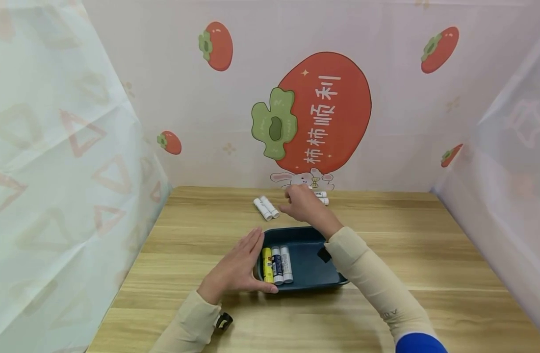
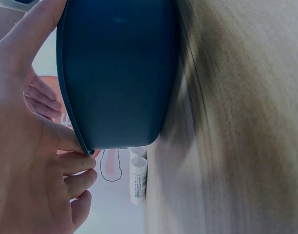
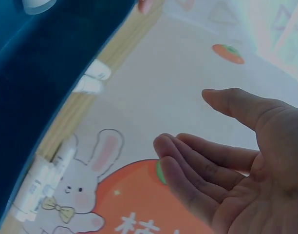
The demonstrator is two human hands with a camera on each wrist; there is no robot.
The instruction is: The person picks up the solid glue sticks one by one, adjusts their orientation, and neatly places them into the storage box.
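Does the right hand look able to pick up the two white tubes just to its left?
Probably yes: the right hand looks empty and open, close beside the white tubes. Nothing visible stands between them; the dark tray sits on the near side, not across the way.

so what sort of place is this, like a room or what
Probably a small tabletop booth or set-up workspace, though the wider room isn't visible. A wood-grain table is enclosed by a persimmon-printed back sheet and pale side sheets, with a dark tray on it.
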